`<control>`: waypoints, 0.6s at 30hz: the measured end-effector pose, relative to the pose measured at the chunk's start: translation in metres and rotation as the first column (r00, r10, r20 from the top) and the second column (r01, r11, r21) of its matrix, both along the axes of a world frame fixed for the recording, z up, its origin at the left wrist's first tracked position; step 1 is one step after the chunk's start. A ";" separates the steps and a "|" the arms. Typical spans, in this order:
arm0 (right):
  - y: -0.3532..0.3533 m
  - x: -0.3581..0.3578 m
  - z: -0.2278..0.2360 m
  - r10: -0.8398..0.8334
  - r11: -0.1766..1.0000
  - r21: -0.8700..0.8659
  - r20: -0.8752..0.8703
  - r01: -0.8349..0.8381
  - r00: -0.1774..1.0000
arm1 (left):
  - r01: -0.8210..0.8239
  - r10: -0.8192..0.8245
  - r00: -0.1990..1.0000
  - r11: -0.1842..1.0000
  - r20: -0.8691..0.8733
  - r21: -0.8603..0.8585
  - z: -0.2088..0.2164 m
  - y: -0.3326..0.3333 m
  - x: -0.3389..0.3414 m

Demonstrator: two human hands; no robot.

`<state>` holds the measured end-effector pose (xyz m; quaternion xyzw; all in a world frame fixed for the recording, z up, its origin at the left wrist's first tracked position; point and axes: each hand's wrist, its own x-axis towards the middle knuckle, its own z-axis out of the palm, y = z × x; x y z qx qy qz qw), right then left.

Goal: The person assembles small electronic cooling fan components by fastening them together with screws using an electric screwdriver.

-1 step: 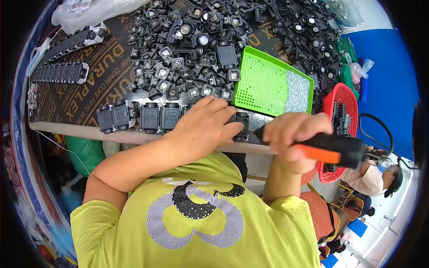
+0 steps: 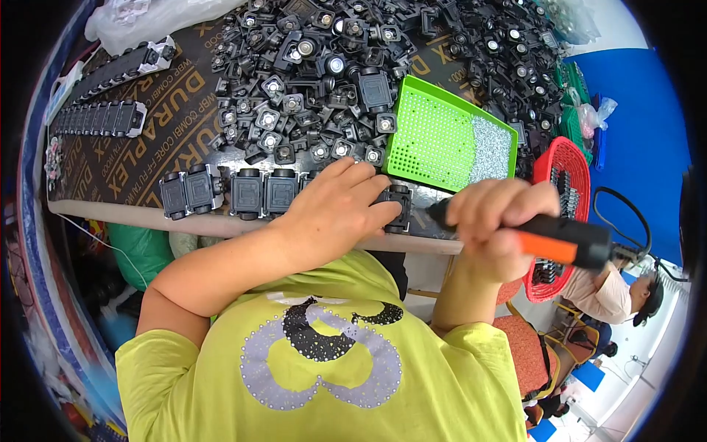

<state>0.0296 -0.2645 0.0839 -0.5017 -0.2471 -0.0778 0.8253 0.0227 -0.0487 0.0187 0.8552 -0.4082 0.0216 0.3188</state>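
Note:
My left hand (image 2: 339,206) lies over a row of black plastic wheeled blocks (image 2: 264,194) along the table's near edge. Its bent fingers hold the block at the right end (image 2: 400,208), partly hiding that block and its neighbours. Wrapped in my right hand (image 2: 502,225) is a black and orange electric screwdriver (image 2: 563,244), held nearly level. Its dark nose points left, a short way to the right of the end block and apart from it. The bit cannot be made out. Another pair of blocks (image 2: 193,191) sits at the row's left.
Beyond my hands stands a green tray (image 2: 431,140) with small silvery screws (image 2: 490,151) at its right end. A big heap of black wheeled parts (image 2: 309,81) spreads behind. On the right is a red basket (image 2: 543,173) of dark pieces; finished-looking strips (image 2: 99,119) lie far left.
My right hand and the screwdriver have shifted slightly to the right, farther from the end block. My left hand stays in place.

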 end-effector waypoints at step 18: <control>-0.005 0.036 -0.035 -0.389 0.889 -0.238 0.061 0.391 0.919 | -0.005 0.005 1.000 1.000 -0.027 -0.002 0.001 0.000 0.001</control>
